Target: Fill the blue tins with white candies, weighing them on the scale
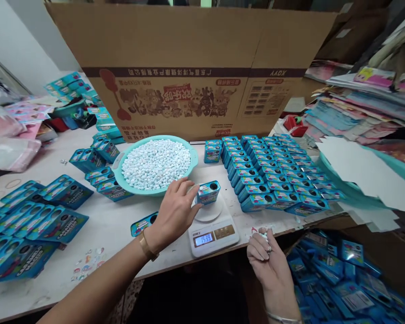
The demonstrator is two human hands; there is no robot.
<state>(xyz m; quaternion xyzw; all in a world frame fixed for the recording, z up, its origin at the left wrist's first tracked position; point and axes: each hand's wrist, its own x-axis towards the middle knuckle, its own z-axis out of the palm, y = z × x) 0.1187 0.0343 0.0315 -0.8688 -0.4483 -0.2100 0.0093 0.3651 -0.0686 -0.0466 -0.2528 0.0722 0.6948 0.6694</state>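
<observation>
A small blue tin (pixel 208 192) with a round hole on top sits on the white digital scale (pixel 213 231), whose display reads 15.39. My left hand (pixel 173 213) reaches over the table, its fingertips touching the tin's left side. My right hand (pixel 266 258) hovers at the table's front edge, fingers curled around something small and white, held to the right of the scale. Just behind the scale stands a teal basin (pixel 126 180) filled with small white candies (pixel 155 162).
Rows of blue tins (pixel 273 177) fill the table right of the scale. Flat blue cartons (pixel 30 229) lie at the left, with stickers near the front edge. A large cardboard box (pixel 189 67) stands behind. A bin of blue tins (pixel 340 279) sits low at right.
</observation>
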